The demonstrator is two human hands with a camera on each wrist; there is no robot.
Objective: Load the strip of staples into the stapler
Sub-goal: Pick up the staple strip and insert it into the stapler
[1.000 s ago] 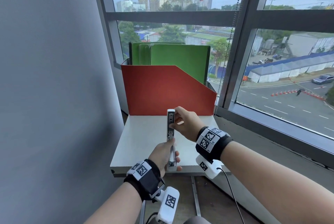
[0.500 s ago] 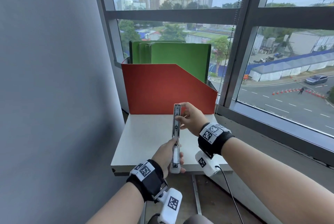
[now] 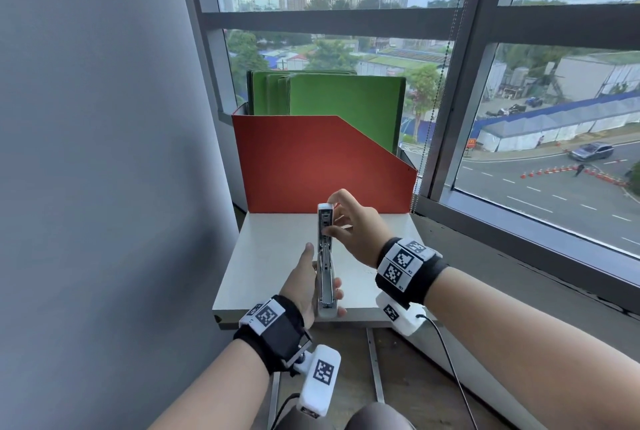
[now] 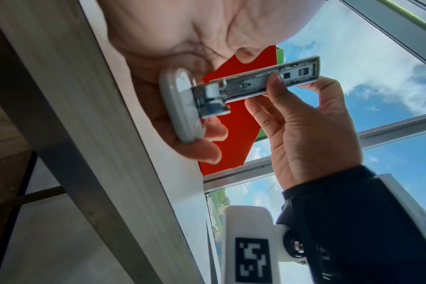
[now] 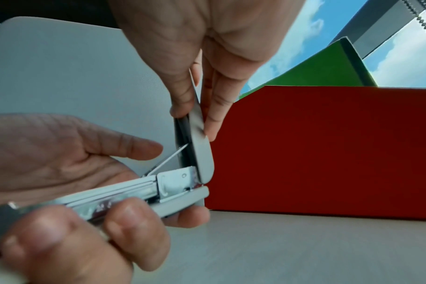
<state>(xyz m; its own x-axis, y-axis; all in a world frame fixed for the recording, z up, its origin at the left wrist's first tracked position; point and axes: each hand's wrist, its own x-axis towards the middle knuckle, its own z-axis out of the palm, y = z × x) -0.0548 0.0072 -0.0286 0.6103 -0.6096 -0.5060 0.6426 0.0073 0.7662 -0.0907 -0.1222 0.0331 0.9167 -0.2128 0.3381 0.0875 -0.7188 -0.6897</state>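
A white stapler is held above the small white table, its lid swung open away from the base. My left hand grips the base from below, fingers curled round it. My right hand pinches the raised lid between thumb and fingers. The left wrist view shows the lid's inner mechanism and the rounded base end. The right wrist view shows the lid standing nearly upright over the metal magazine rail. No loose strip of staples shows in any view.
A red file box with green folders stands at the table's back edge. A grey wall closes the left side. A window frame and sill run along the right, with a blind chain hanging.
The stapler has shifted slightly to the right with both hands still on it. My right thumb has slid lower, across the inside of the open lid.
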